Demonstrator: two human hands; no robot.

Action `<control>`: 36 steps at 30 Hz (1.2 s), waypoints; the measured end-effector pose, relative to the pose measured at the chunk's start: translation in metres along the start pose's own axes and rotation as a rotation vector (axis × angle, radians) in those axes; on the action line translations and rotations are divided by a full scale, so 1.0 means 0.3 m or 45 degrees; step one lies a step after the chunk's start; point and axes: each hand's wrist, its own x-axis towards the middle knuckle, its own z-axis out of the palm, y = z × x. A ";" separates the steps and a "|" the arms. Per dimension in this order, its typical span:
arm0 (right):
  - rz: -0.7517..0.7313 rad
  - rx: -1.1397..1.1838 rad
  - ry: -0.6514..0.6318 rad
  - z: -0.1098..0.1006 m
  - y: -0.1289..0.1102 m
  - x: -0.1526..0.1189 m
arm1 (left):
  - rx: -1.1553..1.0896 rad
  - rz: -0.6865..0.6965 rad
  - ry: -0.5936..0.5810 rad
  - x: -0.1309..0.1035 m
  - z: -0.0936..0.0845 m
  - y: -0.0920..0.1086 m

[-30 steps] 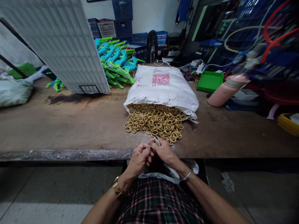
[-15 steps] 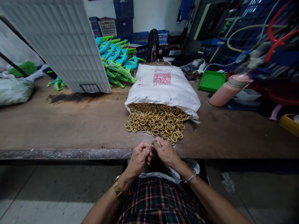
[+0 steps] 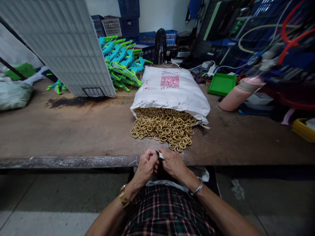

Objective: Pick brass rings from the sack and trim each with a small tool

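My left hand [image 3: 147, 164] is closed in a pinch near the table's front edge. Half a second ago a gold-coloured ring showed at its fingertips; now the fingers mostly hide it. My right hand [image 3: 173, 164] is closed too, its fingertips meeting the left ones. From it sticks a small flat pale blade [image 3: 161, 155], with a dark part beside the left fingers. Just beyond both hands lies a heap of gold-coloured rings [image 3: 163, 127], spilling from the mouth of a white sack [image 3: 152, 95] with red print.
On the wooden table [image 3: 73, 131] a ribbed white panel [image 3: 73, 49] leans at the left, beside turquoise and green plastic pieces [image 3: 123, 59]. To the right are a green tray [image 3: 222, 84], a pink bottle [image 3: 232, 97] and a yellow container [image 3: 304, 131].
My right hand has shifted slightly, and the blade now shows flat and pale between both hands. The gold ring at my left fingertips has become mostly hidden. The view has moved a little.
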 end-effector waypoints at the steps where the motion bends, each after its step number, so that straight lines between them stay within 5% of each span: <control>1: 0.014 -0.010 -0.018 -0.004 -0.001 0.001 | -0.025 0.015 -0.021 -0.008 0.001 0.001; 9: 0.125 -0.001 0.082 -0.009 0.023 -0.029 | -0.431 -0.052 -0.314 -0.094 0.016 0.067; 16: 0.328 0.047 0.389 -0.001 0.127 -0.079 | -0.598 -0.179 -0.086 -0.034 0.001 0.034; 28: 0.461 -0.178 0.176 -0.010 0.160 -0.056 | -0.948 -0.404 -0.119 -0.004 -0.028 -0.010; 32: 0.459 0.033 0.265 -0.007 0.160 -0.040 | -0.807 -0.368 -0.140 -0.003 -0.011 -0.012; 36: 0.368 0.589 0.398 -0.004 0.133 -0.003 | -0.598 -0.259 -0.121 0.024 0.013 -0.007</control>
